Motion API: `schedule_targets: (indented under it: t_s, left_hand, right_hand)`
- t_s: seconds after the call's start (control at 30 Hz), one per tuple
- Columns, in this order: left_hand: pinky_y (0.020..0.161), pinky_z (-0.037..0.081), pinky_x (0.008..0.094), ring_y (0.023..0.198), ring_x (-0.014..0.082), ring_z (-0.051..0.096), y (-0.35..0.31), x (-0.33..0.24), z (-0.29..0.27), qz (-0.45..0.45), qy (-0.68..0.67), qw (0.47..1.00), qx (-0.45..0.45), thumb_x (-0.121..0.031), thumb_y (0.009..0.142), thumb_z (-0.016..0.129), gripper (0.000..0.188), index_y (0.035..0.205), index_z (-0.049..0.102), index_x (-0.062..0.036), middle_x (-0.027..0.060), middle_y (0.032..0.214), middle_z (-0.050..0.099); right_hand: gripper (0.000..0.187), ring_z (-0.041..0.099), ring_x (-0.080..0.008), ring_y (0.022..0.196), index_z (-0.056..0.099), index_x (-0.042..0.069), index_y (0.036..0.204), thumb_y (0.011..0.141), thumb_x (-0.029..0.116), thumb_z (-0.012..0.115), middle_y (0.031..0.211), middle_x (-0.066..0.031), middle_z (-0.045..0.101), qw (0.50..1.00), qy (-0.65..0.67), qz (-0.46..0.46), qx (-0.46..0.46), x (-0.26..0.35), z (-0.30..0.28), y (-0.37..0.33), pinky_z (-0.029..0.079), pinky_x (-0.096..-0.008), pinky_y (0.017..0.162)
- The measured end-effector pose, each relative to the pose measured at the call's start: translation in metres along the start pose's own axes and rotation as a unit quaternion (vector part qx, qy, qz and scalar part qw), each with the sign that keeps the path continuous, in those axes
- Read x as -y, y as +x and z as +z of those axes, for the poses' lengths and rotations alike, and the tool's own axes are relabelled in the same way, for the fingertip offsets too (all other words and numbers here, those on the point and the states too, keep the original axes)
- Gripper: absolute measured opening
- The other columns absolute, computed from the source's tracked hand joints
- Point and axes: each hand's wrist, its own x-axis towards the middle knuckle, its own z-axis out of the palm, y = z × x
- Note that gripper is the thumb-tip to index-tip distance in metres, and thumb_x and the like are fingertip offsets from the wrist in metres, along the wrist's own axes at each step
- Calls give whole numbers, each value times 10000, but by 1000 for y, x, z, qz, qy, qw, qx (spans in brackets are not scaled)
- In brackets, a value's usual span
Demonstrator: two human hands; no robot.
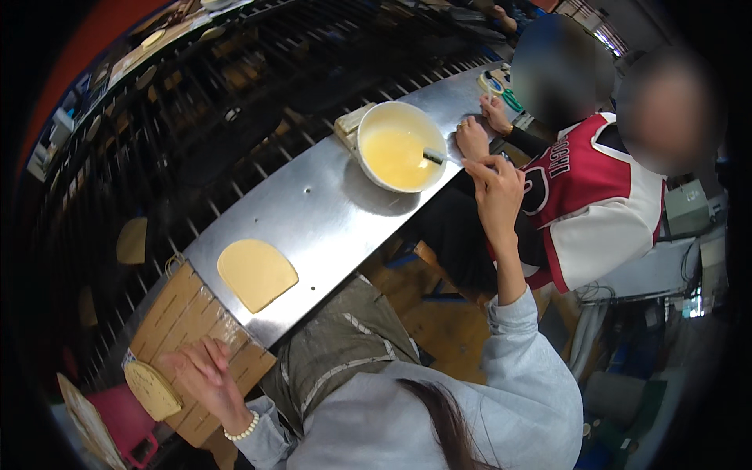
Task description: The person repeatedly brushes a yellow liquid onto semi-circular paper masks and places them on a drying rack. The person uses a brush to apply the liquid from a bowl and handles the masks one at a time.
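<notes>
My right hand (500,192) pinches the pale handle of a brush (433,157), whose dark part reaches over the rim into a white bowl (365,129). Pale yellow liquid (390,155) fills part of that bowl; the brush's tip is hard to make out. Lower left, my left hand (205,370) hovers over a cardboard sheet (184,301) with fingers stretched out, slightly blurred and holding nothing. Close beside it lies a stack of tan rounded pieces (153,390). One flat tan piece (257,274), with a rounded top and straight lower edge, lies on the metal work surface (325,227).
A dark slatted conveyor (266,102) runs along the far side, with tan pieces (132,240) on it. Another person (580,204) in a red and white top sits at right, hands on the surface near green-handled scissors (512,99). A pink plastic container (129,423) stands lower left.
</notes>
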Motion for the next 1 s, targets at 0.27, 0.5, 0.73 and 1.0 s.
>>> schedule_targets:
  t_s: [0.27, 0.5, 0.73, 1.0]
  left_hand:
    - [1232, 329, 506, 1480, 391, 419, 20, -1, 38, 6, 476, 876, 76, -272, 896, 833, 967, 1656, 278, -46, 215, 1649, 358]
    - [1276, 228, 589, 1553, 471, 264, 49, 52, 30, 40, 666, 712, 218, -257, 631, 988, 1286, 1670, 244, -106, 241, 1654, 329]
    - [1281, 284, 553, 1484, 461, 373, 59, 63, 41, 32, 603, 761, 237, -142, 560, 1010, 1337, 1666, 258, -154, 208, 1585, 426]
    - [1234, 368, 531, 1486, 458, 371, 59, 56, 36, 17, 583, 784, 212, -240, 444, 1035, 1438, 1661, 269, -216, 218, 1601, 360]
  right_hand:
    - [202, 672, -265, 966, 839, 149, 1026, 873, 52, 750, 1010, -70, 714, 1000, 15, 24, 2, 4, 12, 13, 452, -412, 876]
    - [177, 661, -215, 715, 820, 119, 1119, 966, 160, 741, 976, -90, 714, 966, 180, 142, -117, 9, -28, 30, 460, -322, 578]
    - [309, 662, -273, 1017, 807, 167, 1068, 834, 1, 690, 1096, -66, 698, 1000, -16, -16, -13, 0, 11, 15, 449, -416, 841]
    - [235, 665, -271, 963, 818, 147, 1068, 881, 37, 728, 1073, -67, 685, 1000, 8, 15, -13, 8, 22, 13, 442, -417, 847]
